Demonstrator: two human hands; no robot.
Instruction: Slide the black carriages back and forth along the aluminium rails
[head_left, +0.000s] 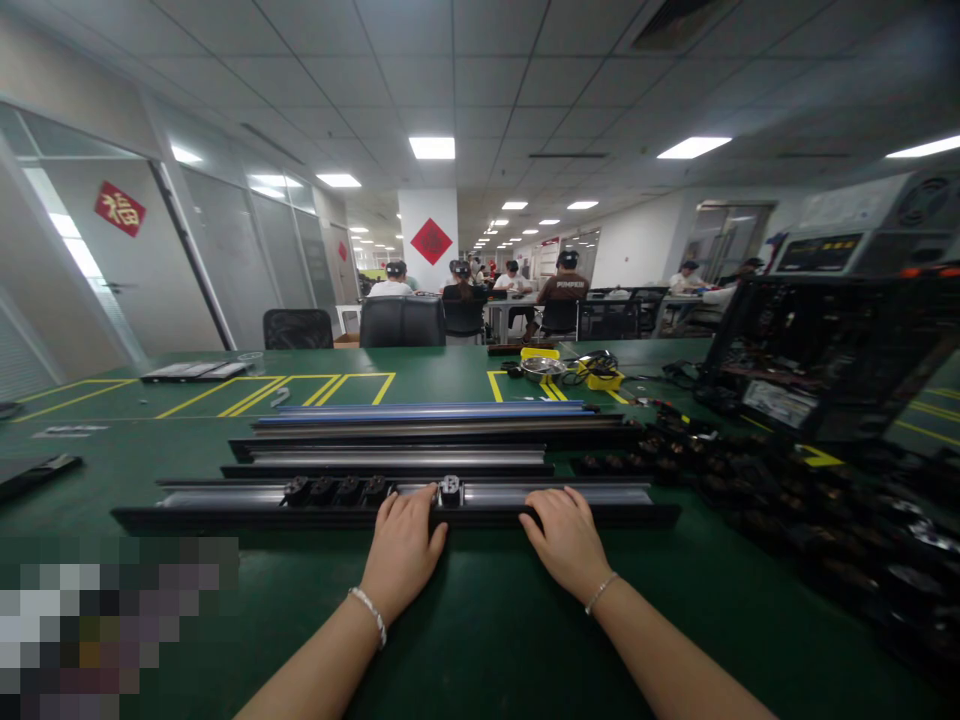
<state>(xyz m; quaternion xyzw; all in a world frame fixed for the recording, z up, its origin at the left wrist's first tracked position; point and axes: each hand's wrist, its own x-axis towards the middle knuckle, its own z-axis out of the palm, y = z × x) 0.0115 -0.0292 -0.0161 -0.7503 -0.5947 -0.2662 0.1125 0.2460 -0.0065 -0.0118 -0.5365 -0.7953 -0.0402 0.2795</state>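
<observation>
A long black rail with a silvery channel (pixel 225 497) lies crosswise on the green table in front of me. Several small black modules (pixel 322 490) sit in its channel left of centre, and a lighter-faced module (pixel 450 489) sits further right. My left hand (pixel 405 545) grips the rail's near edge just left of that lighter module, thumb on the near side and fingers over the channel. Around the same rail, right of the module, my right hand (pixel 566 540) is curled, its fingertips over the channel.
More rails (pixel 397 458) lie parallel behind. A heap of black parts (pixel 825 510) covers the right side, with an open computer case (pixel 825 350) beyond. A metal bowl (pixel 544 369) and yellow items stand farther back. People sit at distant tables.
</observation>
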